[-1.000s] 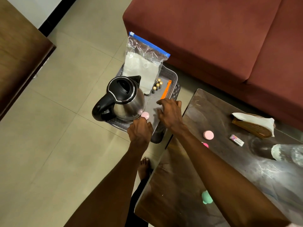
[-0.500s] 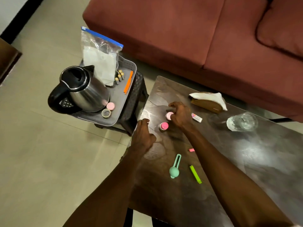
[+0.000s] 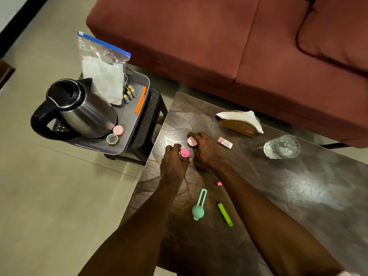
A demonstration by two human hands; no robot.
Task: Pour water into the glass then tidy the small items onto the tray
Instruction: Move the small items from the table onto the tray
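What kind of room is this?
Likely a home living room: a maroon sofa stands behind a low dark coffee table, with a tiled floor and an electric kettle on a tray.

Lighting is dim and warm, from overhead indoor sources. The dark table shows broad pale glare patches near its right side and a smaller bright patch beside the hands. The steel kettle carries soft highlights along its body. Shadows are soft-edged; the stool's shadow falls on the floor tiles. The wide-angle lens bends straight lines toward the frame edges. Focus is adequate at centre; both hands show slight motion blur, and fine detail is smeared by compression.
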